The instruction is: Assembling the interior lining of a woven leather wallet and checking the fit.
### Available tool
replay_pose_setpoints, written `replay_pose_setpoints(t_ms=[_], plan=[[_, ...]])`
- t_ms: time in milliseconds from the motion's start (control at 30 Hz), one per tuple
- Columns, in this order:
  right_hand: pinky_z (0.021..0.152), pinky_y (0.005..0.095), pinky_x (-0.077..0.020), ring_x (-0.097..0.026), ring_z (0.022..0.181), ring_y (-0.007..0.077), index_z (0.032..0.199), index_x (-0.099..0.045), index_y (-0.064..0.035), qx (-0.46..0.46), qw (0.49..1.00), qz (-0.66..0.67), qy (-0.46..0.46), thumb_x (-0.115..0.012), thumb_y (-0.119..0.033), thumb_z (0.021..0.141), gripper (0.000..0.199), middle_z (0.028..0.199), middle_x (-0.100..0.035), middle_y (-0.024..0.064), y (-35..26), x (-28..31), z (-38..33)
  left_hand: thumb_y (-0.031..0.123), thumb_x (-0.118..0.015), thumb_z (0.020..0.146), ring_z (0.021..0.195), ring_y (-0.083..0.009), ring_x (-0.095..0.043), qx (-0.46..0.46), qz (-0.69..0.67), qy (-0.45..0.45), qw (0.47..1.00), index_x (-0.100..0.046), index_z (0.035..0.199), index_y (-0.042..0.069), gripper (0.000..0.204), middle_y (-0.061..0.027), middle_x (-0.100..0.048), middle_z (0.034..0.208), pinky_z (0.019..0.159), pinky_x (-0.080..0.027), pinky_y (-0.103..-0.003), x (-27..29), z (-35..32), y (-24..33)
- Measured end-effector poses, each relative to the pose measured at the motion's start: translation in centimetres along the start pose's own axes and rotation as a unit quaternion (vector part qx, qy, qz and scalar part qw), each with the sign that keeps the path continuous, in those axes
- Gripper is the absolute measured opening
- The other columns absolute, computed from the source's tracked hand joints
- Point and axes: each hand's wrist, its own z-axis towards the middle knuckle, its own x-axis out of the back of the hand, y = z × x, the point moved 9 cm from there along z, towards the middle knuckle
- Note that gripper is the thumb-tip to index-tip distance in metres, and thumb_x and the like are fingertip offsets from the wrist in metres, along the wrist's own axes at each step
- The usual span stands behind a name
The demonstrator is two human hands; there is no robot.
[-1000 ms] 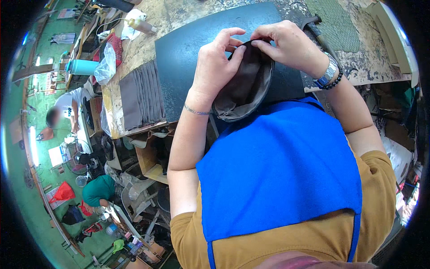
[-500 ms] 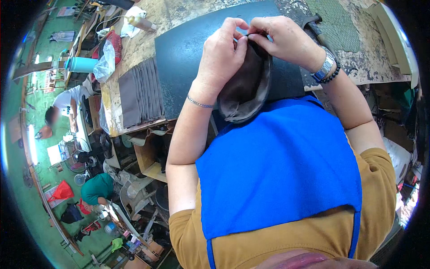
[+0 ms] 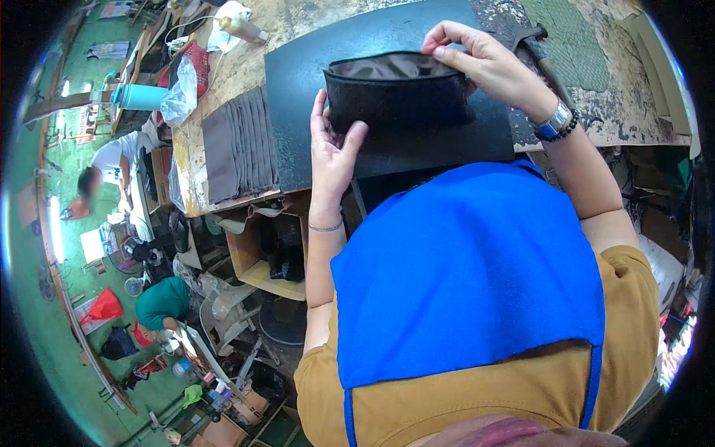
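Note:
A black zip pouch (image 3: 398, 104) with a greyish-brown lining (image 3: 395, 65) is held up over the dark cutting mat (image 3: 298, 82), its mouth gaping. At its right top corner, my right hand (image 3: 484, 63) pinches the rim between thumb and fingers. My left hand (image 3: 333, 145) takes the lower left corner, fingers along the end and thumb at the lower front; part of that grip is hidden. The zip runs along the rim, and no zip pull can be made out.
A row of overlapping dark grey pieces (image 3: 238, 149) lies left of the mat. Behind them are a plastic bag (image 3: 179, 97), a turquoise bottle (image 3: 138, 97) and a red basket (image 3: 197, 63). A hammer (image 3: 532, 37) rests at right. Two people work further left.
The pouch has turned from end-on, lining showing, to lengthwise with its black outside facing me. My hands have moved apart, the left down to the pouch's left end, the right to its right corner.

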Motion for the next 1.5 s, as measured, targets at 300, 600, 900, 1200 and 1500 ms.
replay_pose_setpoints(t_ms=[300,600,900,1200,1500], plan=[[0.072,0.0242,-0.0504,-0.059,0.087,0.0105,0.108,-0.065,-0.0047,0.148,0.977,-0.089,-0.124,-0.077,-0.007,0.079,0.031,0.105,-0.059,0.0018,-0.9,-5.9,-2.1,0.015,-0.056,0.097,0.117,-0.0184,-0.051,0.064,-0.059,0.059,0.994,-0.047,0.130,0.000,0.038,-0.0126,-0.051,0.130,0.101,-0.039,-0.031,5.0,2.2,-2.8],[0.072,0.0306,-0.0506,-0.063,0.080,0.0198,0.097,-0.061,-0.0014,0.156,0.983,-0.096,-0.022,-0.069,-0.019,0.088,0.022,0.087,-0.062,0.0095,-1.6,-6.0,-2.1,0.053,-0.085,0.058,0.139,-0.0420,-0.027,-0.246,0.422,0.014,0.872,-0.057,0.127,0.015,0.083,-0.0187,-0.034,0.150,0.110,-0.020,-0.059,-2.5,-4.5,10.5],[0.068,0.0288,-0.0492,-0.061,0.076,0.0182,0.101,-0.066,-0.0021,0.301,0.943,-0.139,-0.013,-0.068,-0.011,0.088,0.016,0.085,-0.063,0.0087,-4.9,-7.2,-2.1,-0.001,-0.077,0.073,0.096,-0.0285,-0.068,-0.419,0.373,0.051,0.826,-0.064,0.111,0.006,0.041,-0.0149,-0.068,0.111,0.080,-0.056,-0.034,-2.7,-5.3,11.1],[0.065,0.0246,-0.0476,-0.058,0.075,0.0083,0.091,-0.069,0.0005,0.191,0.980,0.005,-0.054,-0.070,-0.013,0.088,0.014,0.082,-0.062,0.0025,-2.7,-7.8,-1.9,-0.005,-0.073,0.075,0.095,-0.0269,-0.069,-0.420,0.359,0.033,0.833,-0.069,0.109,0.003,0.035,-0.0167,-0.068,0.110,0.080,-0.056,-0.033,-3.2,-5.4,11.8],[0.066,0.0216,-0.0495,-0.059,0.077,0.0051,0.094,-0.068,0.0001,0.086,0.958,0.238,-0.133,-0.066,-0.016,0.092,0.016,0.085,-0.063,-0.0015,-1.5,-9.3,-1.6,0.026,-0.075,0.076,0.099,-0.0139,-0.066,-0.416,0.557,0.032,0.718,-0.071,0.105,0.020,0.030,0.0043,-0.071,0.098,0.106,-0.036,-0.047,-4.4,-6.0,14.8]])
